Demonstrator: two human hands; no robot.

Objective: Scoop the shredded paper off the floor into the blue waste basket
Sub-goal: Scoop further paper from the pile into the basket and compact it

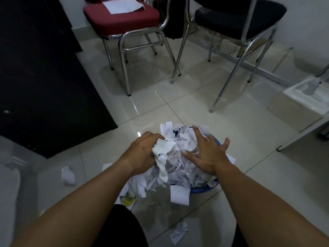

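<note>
The left hand (144, 150) has its fingers (155, 137) curled tight around a crumpled wad of the shredded paper (170, 152), gripping it at the left side of the heap. The right hand (208, 154) lies flat on the same heap, its fingers (198, 134) straight and spread wide apart, palm down on the paper. Between the two sets of fingers the paper rises in a loose mound that overflows the blue waste basket (203, 189), of which only bits of rim show beneath and beyond the right fingers. The basket stands on the tiled floor (195, 107).

Left of the left fingers, and nearer the person, a crumpled scrap (68, 175) lies on the floor. Another scrap (179, 230) lies well below both hands, between the forearms. Far beyond the fingers stand a red chair (122, 16) and a black chair (236, 16).
</note>
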